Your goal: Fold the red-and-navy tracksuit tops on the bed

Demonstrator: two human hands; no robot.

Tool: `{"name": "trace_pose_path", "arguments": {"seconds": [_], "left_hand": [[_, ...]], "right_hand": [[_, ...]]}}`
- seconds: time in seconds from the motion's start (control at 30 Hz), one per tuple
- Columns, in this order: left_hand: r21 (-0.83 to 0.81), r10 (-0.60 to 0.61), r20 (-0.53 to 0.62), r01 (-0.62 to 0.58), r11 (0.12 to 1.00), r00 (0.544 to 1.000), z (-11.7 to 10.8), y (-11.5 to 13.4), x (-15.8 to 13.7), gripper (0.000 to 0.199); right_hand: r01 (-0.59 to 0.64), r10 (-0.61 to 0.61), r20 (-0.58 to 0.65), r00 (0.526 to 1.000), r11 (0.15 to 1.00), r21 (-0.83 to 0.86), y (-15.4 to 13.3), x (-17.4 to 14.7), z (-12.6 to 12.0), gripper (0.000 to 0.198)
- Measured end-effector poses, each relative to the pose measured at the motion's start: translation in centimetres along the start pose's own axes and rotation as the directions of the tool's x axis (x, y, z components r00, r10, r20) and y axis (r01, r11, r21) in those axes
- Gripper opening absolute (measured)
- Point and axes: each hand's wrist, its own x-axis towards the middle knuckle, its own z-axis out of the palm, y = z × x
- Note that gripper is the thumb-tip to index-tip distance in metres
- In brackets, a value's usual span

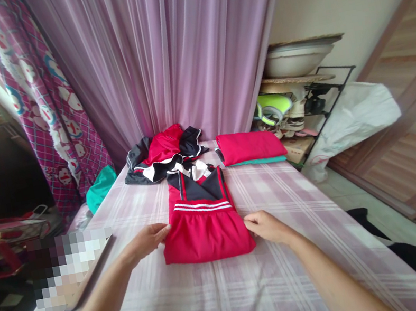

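A folded red garment lay near the middle of the plaid cloth; the left hand held the garment's left edge in a narrow pinch; the right hand likewise pinched its right edge; a clothes heap and a folded stack occupied the plaid cloth's far end.

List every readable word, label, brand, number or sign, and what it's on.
No readable text.
Folded red dress between the hands: no lettering visible.
Red garment in the back heap: tiny mark, too small to read.
Patterned curtain: any lettering in the print is too blurred.
Object at the table's left edge: pixelated, unreadable.
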Motion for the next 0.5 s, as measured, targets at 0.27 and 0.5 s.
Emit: {"name": "trace_pose_path", "arguments": {"seconds": [0.27, 0.5], "left_hand": [[-0.253, -0.054, -0.021, 0.047, 0.966, 0.998, 1.6, -0.4, 0.9, 0.055], [-0.474, 0.102, -0.126, -0.151, 0.868, 0.987, 1.1, 0.9, 0.2, 0.052]], "right_hand": [[-0.035, 0.028, 0.061, 0.998, 0.991, 0.125, -1.4, 0.3, 1.3, 0.032], [0.165, -0.198, -0.402, 0.894, 0.980, -0.114, -3.1, -0.3, -0.1, 0.029]]}}
